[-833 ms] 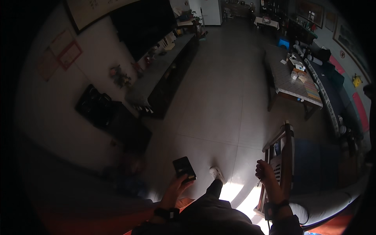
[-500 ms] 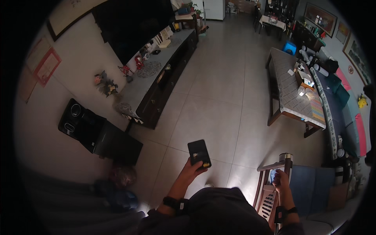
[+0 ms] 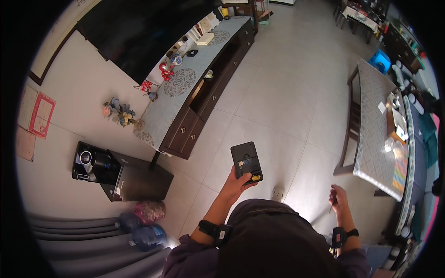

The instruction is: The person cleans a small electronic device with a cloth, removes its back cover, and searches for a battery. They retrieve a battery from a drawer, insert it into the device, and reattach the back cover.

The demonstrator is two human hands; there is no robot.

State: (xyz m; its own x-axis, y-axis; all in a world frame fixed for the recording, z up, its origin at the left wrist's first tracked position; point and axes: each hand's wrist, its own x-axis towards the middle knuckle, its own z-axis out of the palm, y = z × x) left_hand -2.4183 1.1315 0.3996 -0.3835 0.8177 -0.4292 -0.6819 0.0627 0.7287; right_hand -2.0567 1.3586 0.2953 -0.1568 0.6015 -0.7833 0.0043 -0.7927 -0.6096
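My left hand (image 3: 235,186) grips the lower end of a flat black handheld device (image 3: 246,160), thumb across its face. An opening in the device shows small parts, with a yellow piece (image 3: 256,177) near the thumb. Off to the right, well apart from the device, my right hand (image 3: 339,196) is closed. A thin dark thing pokes out below its fingers, too small to name. Both wrists wear black straps with small boxes on them.
At the left stand a black water dispenser (image 3: 143,178) and large water bottles (image 3: 149,237) by a grey curtain. A long dark cabinet (image 3: 185,129) runs ahead along the wall. A cloth-covered table (image 3: 378,125) and a sofa (image 3: 419,139) stand on the right.
My right hand has moved away from the wooden frame and holds a thin thing over the floor. The device stays in my left hand. The view has turned and the room looks brighter.
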